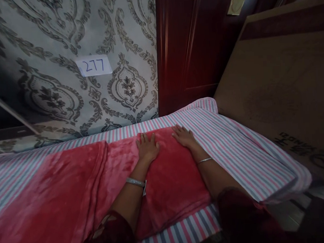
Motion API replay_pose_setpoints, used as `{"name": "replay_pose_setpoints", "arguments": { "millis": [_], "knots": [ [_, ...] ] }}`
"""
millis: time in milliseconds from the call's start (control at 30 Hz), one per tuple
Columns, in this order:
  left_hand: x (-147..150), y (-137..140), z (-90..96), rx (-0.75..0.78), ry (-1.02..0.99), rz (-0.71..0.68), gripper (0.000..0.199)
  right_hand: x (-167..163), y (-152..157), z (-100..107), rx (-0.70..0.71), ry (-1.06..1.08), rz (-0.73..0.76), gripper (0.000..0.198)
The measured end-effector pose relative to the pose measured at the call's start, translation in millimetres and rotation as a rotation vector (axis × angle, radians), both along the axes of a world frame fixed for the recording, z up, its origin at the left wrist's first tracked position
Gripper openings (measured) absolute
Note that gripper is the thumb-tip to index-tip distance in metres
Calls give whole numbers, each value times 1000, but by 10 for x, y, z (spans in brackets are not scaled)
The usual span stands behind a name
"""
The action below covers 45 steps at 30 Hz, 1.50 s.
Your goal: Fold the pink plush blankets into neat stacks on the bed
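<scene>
A plush red blanket lies partly folded, its right end doubled over into a flat panel and its left part spreading past the lower left of the view. My left hand rests flat on the upper left of the folded panel, fingers apart. On the panel's upper right corner lies my right hand, palm down with fingers stretched out. Neither hand grips anything. Under the blanket is a striped cloth in pink, grey and white.
Behind the striped surface stand a patterned wall with a paper marked 277 and a dark red door. A big cardboard box leans at the right. A dark screen-like panel is at the left edge.
</scene>
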<state>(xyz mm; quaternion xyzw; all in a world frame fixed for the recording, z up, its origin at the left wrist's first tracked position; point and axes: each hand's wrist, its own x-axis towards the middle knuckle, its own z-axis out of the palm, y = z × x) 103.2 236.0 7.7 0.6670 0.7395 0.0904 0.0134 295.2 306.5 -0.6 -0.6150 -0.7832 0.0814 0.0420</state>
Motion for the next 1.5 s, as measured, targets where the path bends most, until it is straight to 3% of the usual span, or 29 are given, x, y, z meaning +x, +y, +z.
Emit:
{"name": "replay_pose_setpoints", "arguments": {
  "millis": [133,267,500,600,733,867,1000,1133,1333,1500],
  "knots": [
    [0,7,1,-9,11,1,63,266,94,-78,-25,38,-103,61],
    [5,6,-8,-17,19,-5,64,271,79,-114,-26,61,-107,61],
    [6,26,72,-46,-32,-3,64,242,-48,89,-75,91,-126,60],
    [-37,-26,229,-96,-89,-16,65,241,-251,250,-115,95,-140,60],
    [-13,-366,387,25,-45,-86,62,170,-784,314,-16,83,-45,57],
    [156,-894,244,21,6,-233,65,11,-1340,135,93,15,160,56],
    [265,-1184,14,7,77,-270,70,-60,-1544,-22,117,5,184,57],
    [256,-1183,-42,9,106,-272,71,137,-1474,-44,111,-19,132,60],
    [250,-1178,-46,48,109,-291,71,610,-1367,-169,23,-39,-63,61],
    [242,-1159,-37,20,93,-302,72,696,-1345,-216,22,-21,-89,62]
  ]
}}
